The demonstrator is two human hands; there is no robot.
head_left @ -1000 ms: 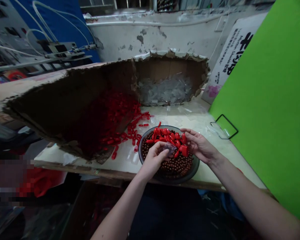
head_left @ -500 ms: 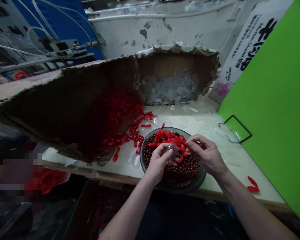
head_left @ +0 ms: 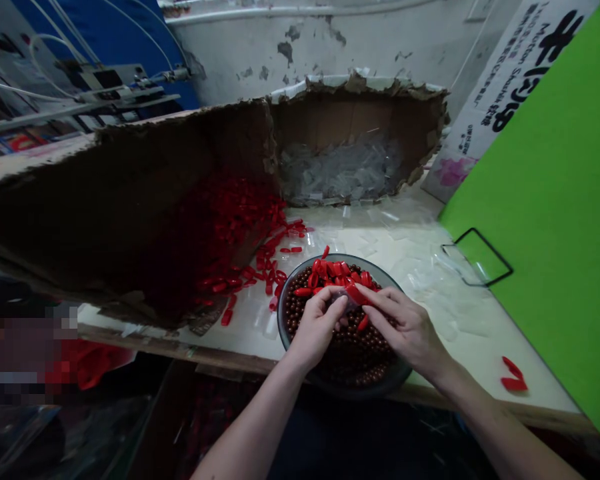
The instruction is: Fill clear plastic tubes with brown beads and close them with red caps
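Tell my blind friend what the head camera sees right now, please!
The left hand and right hand hold a red piece against a clear plastic bit above a bowl of brown beads. More red pieces lie beside a torn cardboard box.

The head-worn camera looked forward and steeply down from just above the person's forearms, close over the counter (head_left: 480, 373), with the left hand (head_left: 317, 330) and right hand (head_left: 405, 327) low in frame at a dark bowl (head_left: 280, 313), and a torn cardboard box (head_left: 360, 113) and peeling wall (head_left: 380, 47) beyond.
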